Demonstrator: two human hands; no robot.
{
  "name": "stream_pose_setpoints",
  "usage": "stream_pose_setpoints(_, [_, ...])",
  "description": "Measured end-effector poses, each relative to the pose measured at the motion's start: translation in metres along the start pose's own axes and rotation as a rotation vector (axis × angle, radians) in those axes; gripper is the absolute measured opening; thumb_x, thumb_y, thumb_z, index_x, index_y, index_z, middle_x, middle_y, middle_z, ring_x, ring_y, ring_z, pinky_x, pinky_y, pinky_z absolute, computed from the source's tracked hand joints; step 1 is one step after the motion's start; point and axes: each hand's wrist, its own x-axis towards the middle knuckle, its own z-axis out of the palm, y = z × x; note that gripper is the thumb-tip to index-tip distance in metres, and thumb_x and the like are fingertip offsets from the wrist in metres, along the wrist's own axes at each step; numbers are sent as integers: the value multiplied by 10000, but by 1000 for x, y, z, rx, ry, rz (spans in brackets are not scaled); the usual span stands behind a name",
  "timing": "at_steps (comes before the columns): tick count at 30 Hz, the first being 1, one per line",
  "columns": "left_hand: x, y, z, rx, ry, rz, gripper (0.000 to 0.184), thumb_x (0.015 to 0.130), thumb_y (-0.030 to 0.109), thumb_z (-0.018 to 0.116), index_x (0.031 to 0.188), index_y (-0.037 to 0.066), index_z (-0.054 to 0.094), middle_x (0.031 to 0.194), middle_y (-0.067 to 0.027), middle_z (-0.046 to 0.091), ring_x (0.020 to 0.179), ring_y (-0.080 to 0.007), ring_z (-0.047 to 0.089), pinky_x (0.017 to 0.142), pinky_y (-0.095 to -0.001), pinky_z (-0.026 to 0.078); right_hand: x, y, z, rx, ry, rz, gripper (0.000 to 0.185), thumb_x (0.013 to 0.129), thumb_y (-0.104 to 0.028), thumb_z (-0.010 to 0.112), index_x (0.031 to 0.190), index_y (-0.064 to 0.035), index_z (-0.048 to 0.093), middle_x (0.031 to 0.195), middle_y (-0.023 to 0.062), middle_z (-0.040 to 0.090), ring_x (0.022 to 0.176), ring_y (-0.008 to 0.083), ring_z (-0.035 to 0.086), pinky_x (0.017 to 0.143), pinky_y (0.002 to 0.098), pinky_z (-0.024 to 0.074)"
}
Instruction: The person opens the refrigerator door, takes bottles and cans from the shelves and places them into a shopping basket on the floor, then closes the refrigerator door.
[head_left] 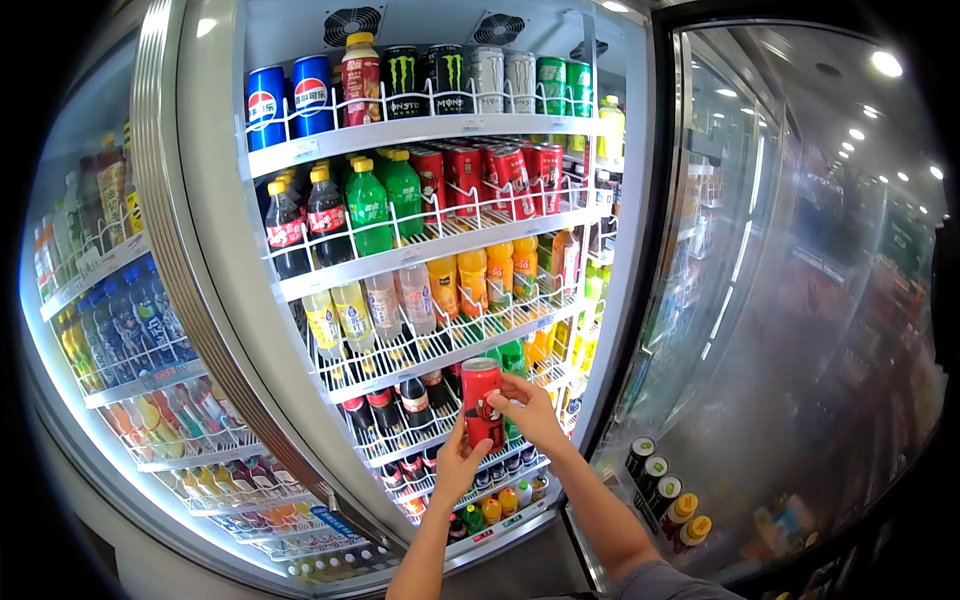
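A red drink can (481,402) is held upright in front of the lower shelves of an open drinks fridge. My left hand (462,458) grips it low on its left side, the thumb against the front. Around its upper right side closes my right hand (527,408), thumb on the can's face. Higher up, several similar red cans (465,178) stand on the second shelf (430,240), one of them tilted. Beside them on the left are green soda bottles (370,205) and dark cola bottles (328,215).
The top shelf (420,128) carries blue, black, white and green cans behind a wire rail. To the right stands the open, fogged glass door (790,300), with cans and bottles (668,490) near its foot. A metal door frame (215,260) rises on the left.
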Motion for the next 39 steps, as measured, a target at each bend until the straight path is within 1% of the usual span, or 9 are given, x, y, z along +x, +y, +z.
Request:
stream_pose_setpoints(5, [-28, -12, 1, 18, -59, -119, 738, 936, 51, 627, 1538, 26, 201, 1333, -111, 533, 1162, -171, 561, 970, -288, 469, -46, 30, -4, 27, 23, 30, 611, 906, -199, 704, 1415, 21, 446, 1214, 130, 639, 1109, 177, 605, 947, 325, 482])
stream_pose_setpoints(8, [-41, -19, 11, -75, -60, -113, 699, 954, 62, 602, 1535, 28, 215, 1320, -107, 537, 1176, -170, 550, 992, -303, 456, -79, 44, -10, 116, -108, 132, 769, 946, -178, 648, 1549, -71, 184, 1381, 157, 507, 1240, 201, 520, 1002, 348, 443])
stream_pose_setpoints(9, [-45, -21, 15, -79, -71, -115, 699, 954, 62, 602, 1535, 28, 215, 1320, -107, 537, 1176, -170, 550, 992, -303, 456, -90, 42, -11, 66, -88, 127, 777, 945, -168, 647, 1556, -92, 173, 1377, 153, 514, 1250, 206, 514, 1012, 353, 435])
stream_pose_setpoints(14, [-77, -24, 44, -213, -97, -212, 699, 950, 38, 595, 1534, 23, 211, 1379, -115, 503, 1213, -173, 530, 1018, -314, 439, -139, 37, -35, 47, -24, 165, 776, 924, -161, 673, 1546, -91, 214, 1397, 153, 500, 1258, 221, 516, 1003, 375, 446])
stream_pose_setpoints(20, [-133, -7, 68, -107, -112, -113, 729, 919, 25, 636, 1534, 55, 246, 1381, -129, 510, 1216, -177, 533, 1025, -311, 425, -202, 13, -40, 55, -16, 111, 814, 905, -121, 694, 1543, -59, 193, 1439, 186, 448, 1305, 243, 477, 991, 346, 457])
stream_pose_setpoints(21, [-145, 4, 67, -89, -90, -202, 735, 910, 8, 639, 1533, 57, 253, 1374, -129, 514, 1210, -174, 535, 1016, -308, 431, -213, 4, -35, 83, -13, 107, 820, 900, -107, 696, 1544, -58, 190, 1450, 203, 433, 1318, 247, 463, 1018, 358, 437])
stream_pose_setpoints(25, [-188, 45, 73, -197, -87, -219, 759, 906, 1, 647, 1541, 64, 236, 1332, -106, 532, 1193, -155, 534, 1000, -287, 438, -253, -27, -26, 64, -64, 109, 825, 890, -82, 701, 1543, -57, 196, 1467, 212, 413, 1312, 247, 469, 1061, 380, 402])
stream_pose_setpoints(32, [-262, 70, 71, -122, 149, -141, 740, 934, 33, 618, 1542, 32, 196, 1383, -132, 497, 1228, -172, 512, 1020, -296, 425, -283, -42, 15, 215, -248, 58, 793, 878, -6, 684, 1529, -37, 231, 1438, 210, 451, 1301, 243, 482, 1046, 361, 434])
stream_pose_setpoints(39, [-335, 117, 4, 11, 381, -83, 737, 945, 112, 637, 1540, 36, 210, 1371, -128, 502, 1217, -183, 517, 1019, -310, 421, -299, -45, 107, 229, -507, 123, 803, 880, -82, 710, 1531, -61, 242, 1447, 218, 449, 1330, 276, 459, 1013, 379, 464])
